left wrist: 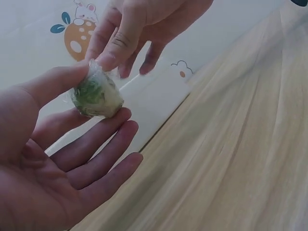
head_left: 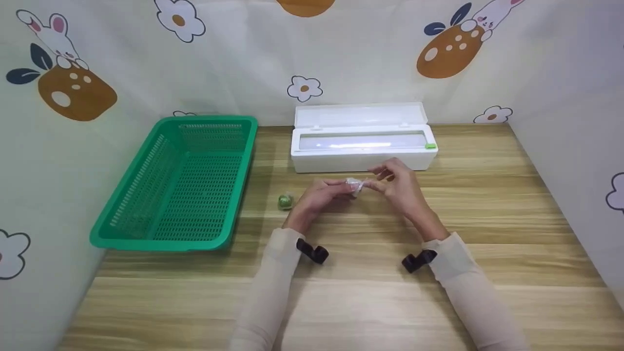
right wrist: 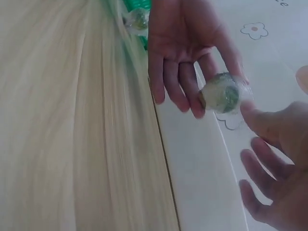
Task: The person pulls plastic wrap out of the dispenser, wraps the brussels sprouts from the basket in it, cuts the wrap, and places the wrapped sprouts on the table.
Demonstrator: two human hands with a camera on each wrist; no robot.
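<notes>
A Brussels sprout (left wrist: 98, 96), green with a pale end and wrapped in cling film, sits between the two hands above the table. My left hand (head_left: 319, 197) pinches it, thumb on top and fingertips beneath, with the lower fingers extended. From the other side, the thumb and index finger of my right hand (head_left: 399, 187) pinch the gathered film (left wrist: 95, 66) at its top; the remaining fingers are loosely bent. A second wrapped sprout (head_left: 285, 201) rests on the table just left of my left wrist and shows near the top of the right wrist view.
A white cling film dispenser (head_left: 365, 163) with its lid (head_left: 360, 116) raised and a green slider (head_left: 430, 146) stands behind the hands. To the left is a green perforated basket (head_left: 237, 195). Patterned cloth (head_left: 243, 63) surrounds the wooden table (head_left: 487, 204) at the back and sides.
</notes>
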